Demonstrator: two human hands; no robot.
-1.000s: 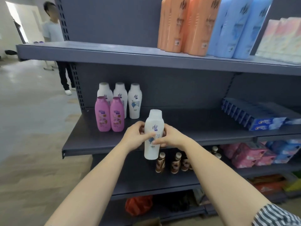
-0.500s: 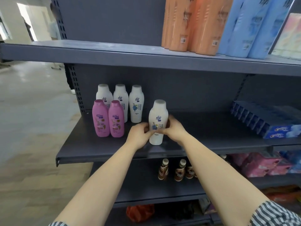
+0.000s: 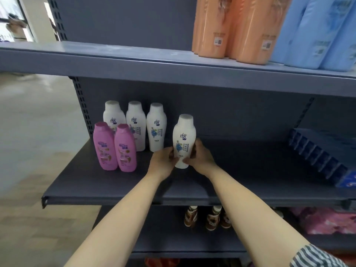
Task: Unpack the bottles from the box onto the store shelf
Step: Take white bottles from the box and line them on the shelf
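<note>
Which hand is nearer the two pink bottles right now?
Left. The left hand grips the white bottle on the side facing the pink bottles, with a gap between hand and bottles. The right hand grips the white bottle's far side.

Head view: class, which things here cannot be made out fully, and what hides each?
The box: nowhere in the head view.
The white bottle: lower label covered by the left hand and right hand; its print is too small to read.
The orange bottles and blue bottles: tops cut off by the top edge.
The brown bottles: partly hidden by the middle shelf and the right arm.
</note>
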